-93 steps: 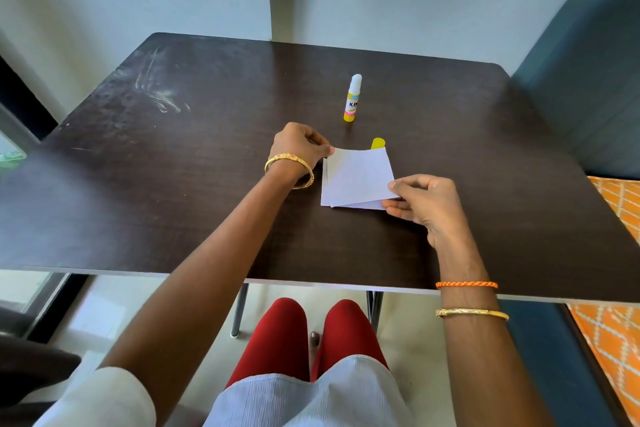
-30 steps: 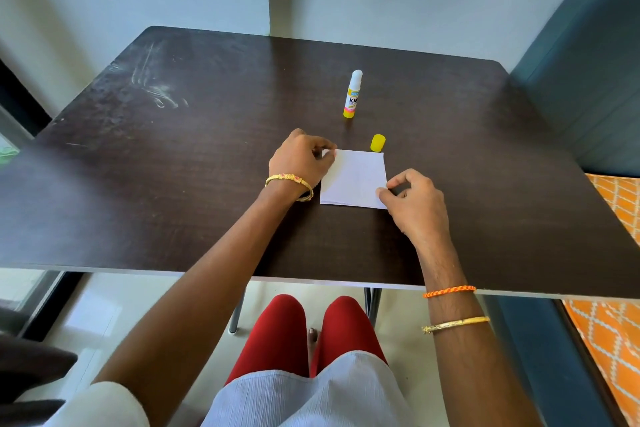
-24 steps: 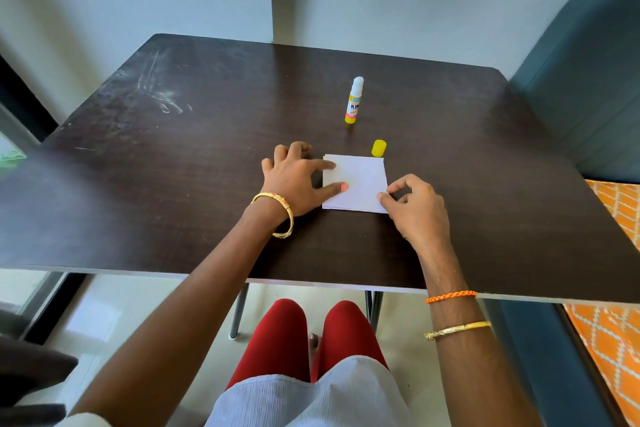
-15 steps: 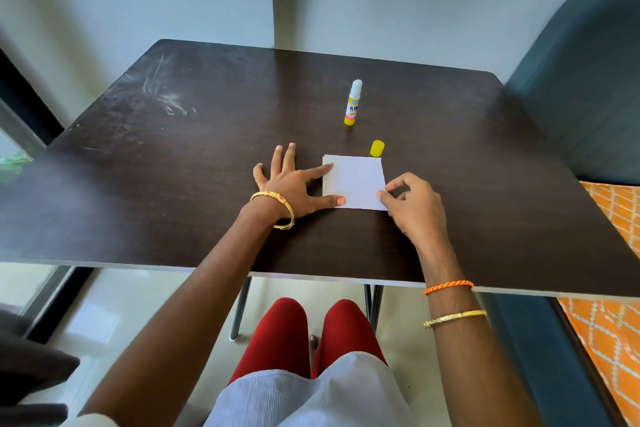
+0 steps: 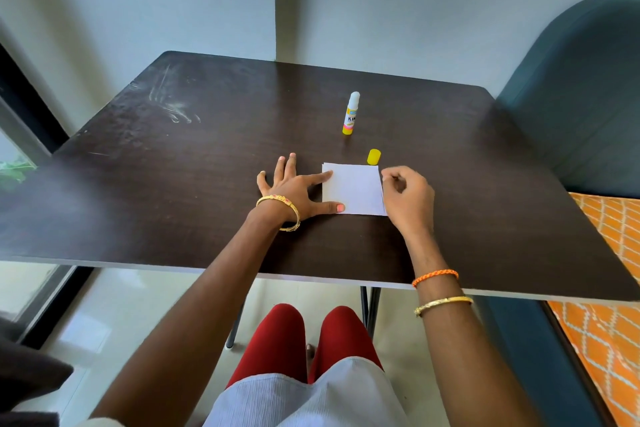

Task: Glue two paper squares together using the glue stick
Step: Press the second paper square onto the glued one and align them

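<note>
While our flat, splayed left hand (image 5: pixel 294 189) pins the white paper squares (image 5: pixel 353 189) on the dark wood-grain table (image 5: pixel 173 184), our curled right hand (image 5: pixel 408 198) pinches their right edge. Behind, the uncapped white-and-yellow glue stick (image 5: pixel 351 113) reads "KIN"; its yellow plastic cap (image 5: pixel 374 156) stands beside the paper.

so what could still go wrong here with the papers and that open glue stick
The glue stick stands uncapped, its yellow cap lying apart near the paper squares; it may dry out or get tipped by a reaching hand. The squares look slightly offset at the far left corner, so they could bond misaligned under the left hand.
</note>
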